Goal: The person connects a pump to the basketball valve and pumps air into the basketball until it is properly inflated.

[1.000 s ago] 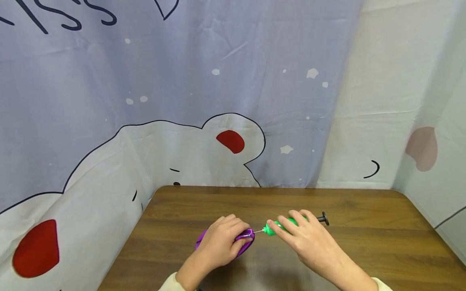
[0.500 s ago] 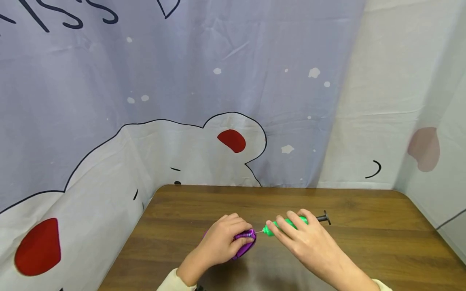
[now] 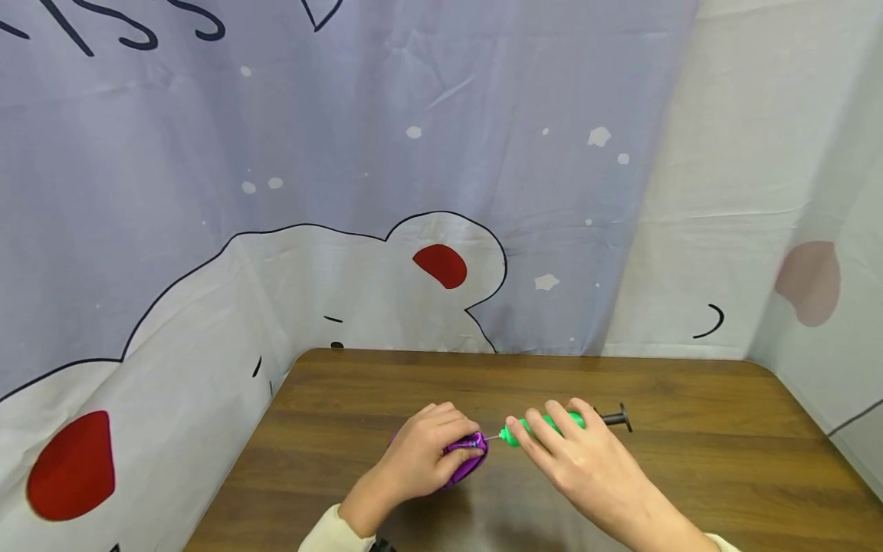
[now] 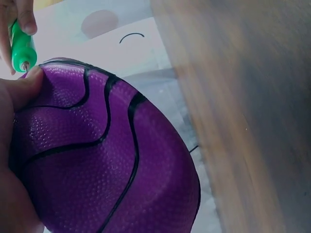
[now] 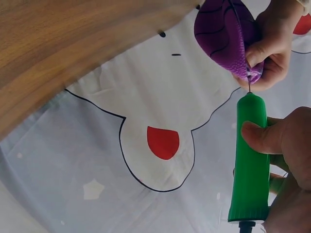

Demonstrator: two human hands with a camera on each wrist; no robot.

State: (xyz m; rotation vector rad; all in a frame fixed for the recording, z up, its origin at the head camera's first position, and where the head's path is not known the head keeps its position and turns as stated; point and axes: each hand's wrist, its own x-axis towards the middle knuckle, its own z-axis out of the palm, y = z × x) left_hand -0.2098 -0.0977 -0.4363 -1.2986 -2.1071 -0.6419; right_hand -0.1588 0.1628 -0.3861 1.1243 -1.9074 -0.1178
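Purple ball is sitting just left of the needle, dented, over the table. Left hand, nearer the needle, is pinching the ball, thumb and fingers closed on its edge. The needle is touching that edge; depth: can't tell. Pump is pointing its long axis there from the right. Right hand is gripping it, fingers curled round; black handle is sticking out the far end.

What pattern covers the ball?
The ball is purple with black lines, clearest in the left wrist view.
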